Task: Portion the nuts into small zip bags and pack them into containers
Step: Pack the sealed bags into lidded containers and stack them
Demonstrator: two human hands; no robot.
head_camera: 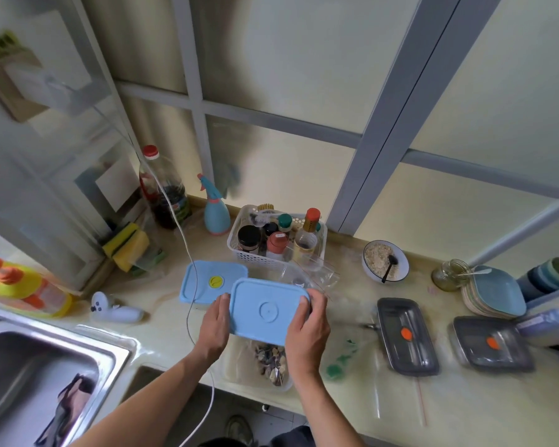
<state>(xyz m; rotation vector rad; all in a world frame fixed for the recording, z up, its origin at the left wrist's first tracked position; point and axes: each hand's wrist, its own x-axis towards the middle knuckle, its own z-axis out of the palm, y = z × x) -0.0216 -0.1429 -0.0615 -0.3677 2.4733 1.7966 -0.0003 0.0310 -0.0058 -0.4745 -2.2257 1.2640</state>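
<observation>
At the far left of the counter, a steel sink holds a crumpled cloth, with a yellow bottle lying behind it. Further along stand a dark bottle and a blue sprayer. A closed blue box with a yellow valve sits near the middle, just in front of a white basket of jars. The left hand grips the left edge of a blue lid, fingers curled under it; the right hand grips its right edge, thumb on top. The lid hangs tilted above a clear container, which sits at the counter's front edge and holds bagged nuts. Empty zip bags lie behind the lid. Right of them are a bowl of oats with a black spoon, two grey lids, a glass jar and stacked plates.
</observation>
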